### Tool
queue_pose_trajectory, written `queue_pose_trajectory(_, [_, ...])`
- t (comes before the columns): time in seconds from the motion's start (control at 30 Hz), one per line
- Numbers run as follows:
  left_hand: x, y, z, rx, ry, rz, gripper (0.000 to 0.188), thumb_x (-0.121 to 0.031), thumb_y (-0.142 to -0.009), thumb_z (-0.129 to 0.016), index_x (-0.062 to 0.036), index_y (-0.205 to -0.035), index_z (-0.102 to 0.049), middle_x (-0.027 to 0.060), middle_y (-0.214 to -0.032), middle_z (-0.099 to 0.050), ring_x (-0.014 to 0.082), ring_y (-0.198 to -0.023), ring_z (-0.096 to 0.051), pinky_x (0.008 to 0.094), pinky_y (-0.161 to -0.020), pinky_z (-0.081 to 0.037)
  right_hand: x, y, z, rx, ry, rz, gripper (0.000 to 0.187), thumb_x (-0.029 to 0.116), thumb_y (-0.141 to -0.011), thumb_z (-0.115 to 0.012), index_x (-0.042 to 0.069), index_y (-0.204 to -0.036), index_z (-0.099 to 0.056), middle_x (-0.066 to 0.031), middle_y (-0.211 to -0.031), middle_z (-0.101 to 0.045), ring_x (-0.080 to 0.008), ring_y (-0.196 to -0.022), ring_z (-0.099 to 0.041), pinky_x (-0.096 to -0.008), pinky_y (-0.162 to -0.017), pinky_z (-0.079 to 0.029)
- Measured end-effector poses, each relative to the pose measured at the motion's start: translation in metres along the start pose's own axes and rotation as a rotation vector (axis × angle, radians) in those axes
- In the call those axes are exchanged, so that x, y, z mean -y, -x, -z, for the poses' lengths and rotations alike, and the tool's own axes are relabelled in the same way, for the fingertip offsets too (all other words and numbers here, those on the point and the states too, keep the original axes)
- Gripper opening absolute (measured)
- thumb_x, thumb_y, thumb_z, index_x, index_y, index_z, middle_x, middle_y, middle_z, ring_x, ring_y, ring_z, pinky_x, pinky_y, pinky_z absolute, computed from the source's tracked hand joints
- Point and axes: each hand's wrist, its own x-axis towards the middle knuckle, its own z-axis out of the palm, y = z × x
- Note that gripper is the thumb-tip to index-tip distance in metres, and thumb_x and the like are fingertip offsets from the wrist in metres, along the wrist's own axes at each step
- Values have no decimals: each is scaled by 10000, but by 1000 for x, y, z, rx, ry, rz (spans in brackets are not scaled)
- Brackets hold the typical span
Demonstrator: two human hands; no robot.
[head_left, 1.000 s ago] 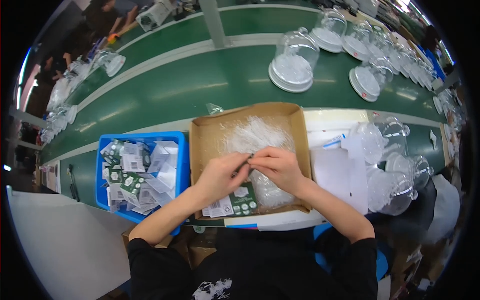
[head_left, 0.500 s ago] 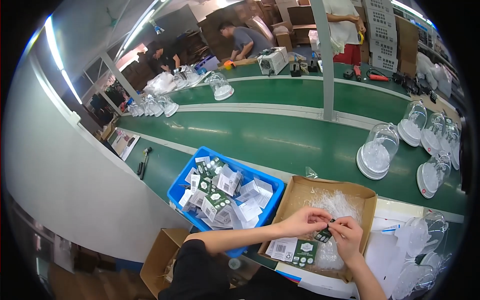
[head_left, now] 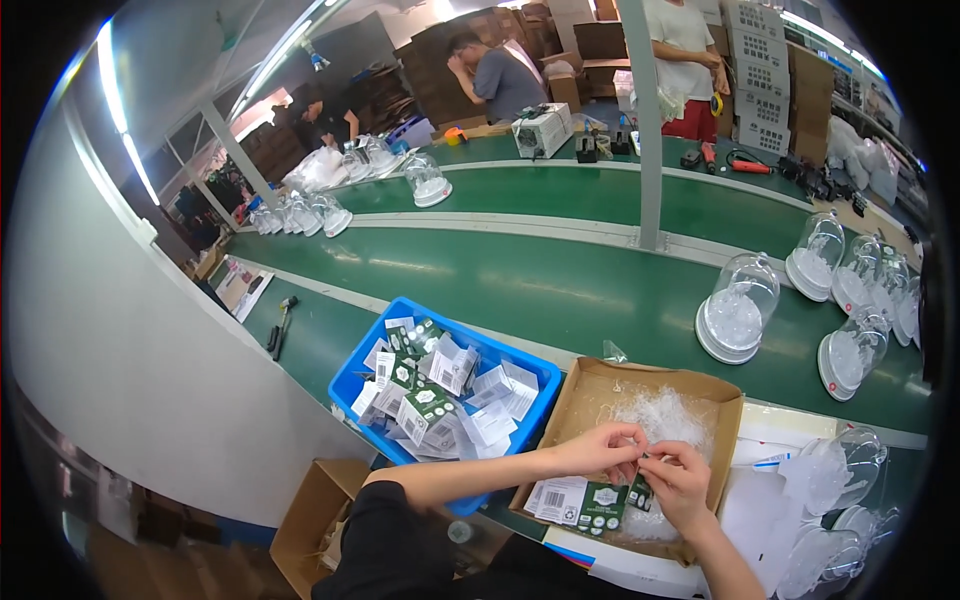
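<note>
My left hand (head_left: 612, 448) and my right hand (head_left: 680, 482) meet over a shallow cardboard tray (head_left: 566, 400), fingertips pinched close together. From my right fingers hangs a small dark green card (head_left: 640, 492). My left fingertips pinch at its top edge; whatever fine piece they may grip there is too small to make out. Under the hands lies a heap of thin clear plastic strands (head_left: 672, 412). Green-and-white printed cards (head_left: 580, 503) rest in the tray's near left corner. A blue bin (head_left: 345, 375) to the left holds several folded green-and-white cards (head_left: 428, 408).
Clear domes on white bases (head_left: 738, 308) stand on the green bench (head_left: 480, 262) at right; more domes (head_left: 835, 470) lie near my right arm. A metal post (head_left: 650, 130) rises from the bench. An open carton (head_left: 310, 505) sits below left. People work across the bench.
The small green card has turned to hang more upright, and my fingertips have drawn closer together above it. Across the bench, a person in grey has raised a hand toward the head.
</note>
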Motion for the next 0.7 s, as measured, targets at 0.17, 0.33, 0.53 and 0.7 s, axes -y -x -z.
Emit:
queue_pose_trajectory(0.17, [1, 1, 3, -95, 63, 99, 127, -193, -985, -479, -75, -957, -518, 34, -910, -613, 111, -810, -632, 244, -691, -532, 8, -5, 2, 25, -19, 160, 188, 8, -685, -769, 50, -862, -721, -84, -889, -672, -200, -725, -628, -289, -618, -507])
queue_pose_trajectory(0.33, [7, 0, 1, -166, 88, -143, 118, -158, -965, -490, -80, -879, -512, 56, -990, -605, 123, -881, -604, 267, -789, -516, 17, -1, 3, 12, -61, 210, 170, -10, -696, -751, 25, -856, -703, -102, -840, -686, -228, -709, -661, -302, -633, -521])
queue_pose_trajectory(0.53, [6, -2, 3, -41, 587, -49, 72, -99, -916, -523, -79, -848, -509, 117, -1030, -634, 121, -759, -597, 263, -695, -514, 13, 16, 0, -188, -659, -606, 93, -19, -904, -582, -66, -934, -657, -145, -839, -686, -163, -670, -636, -279, -596, -534])
queue_pose_trajectory(0.7, [-4, 12, 3, -51, 396, -44, 73, -149, -967, -523, -88, -927, -519, 89, -914, -655, 120, -684, -601, 255, -630, -504, 12, 7, -7, -93, -750, -660, 139, 8, -897, -618, -50, -1010, -674, -109, -834, -696, -132, -683, -639, -246, -621, -533])
